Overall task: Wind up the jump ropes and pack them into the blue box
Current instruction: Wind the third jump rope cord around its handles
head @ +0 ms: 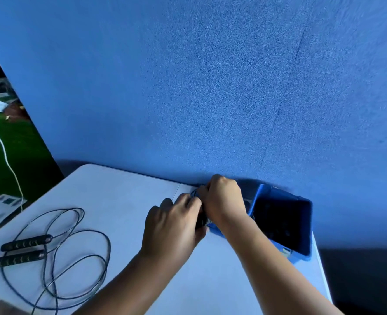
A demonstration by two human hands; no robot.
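The left hand is found with its fingers curled round a dark, thin-corded wound jump rope, which is gripped as a compact bundle; the right hand is pressed against it from the far side, with its fingers bent over the top of the same bundle, where a few strands of cord are seen; the exact contact beneath the right fingers is hidden. The two hands are touching each other and are held low over the table, near its far edge.

The bundle is located just beside the left wall of an open, rectangular blue plastic box, and outside it; the interior of the box is dark and its contents cannot be made out. The box is placed at the far right corner of a white plastic table.

A loose jump rope of thin dark cord is laid out in slack loops on the left part of the table, well apart from the hands; its two black handles with pale markings are laid side by side.

A blue felt wall is set directly behind the table; a green floor crossed by a white cable is visible at the far left.
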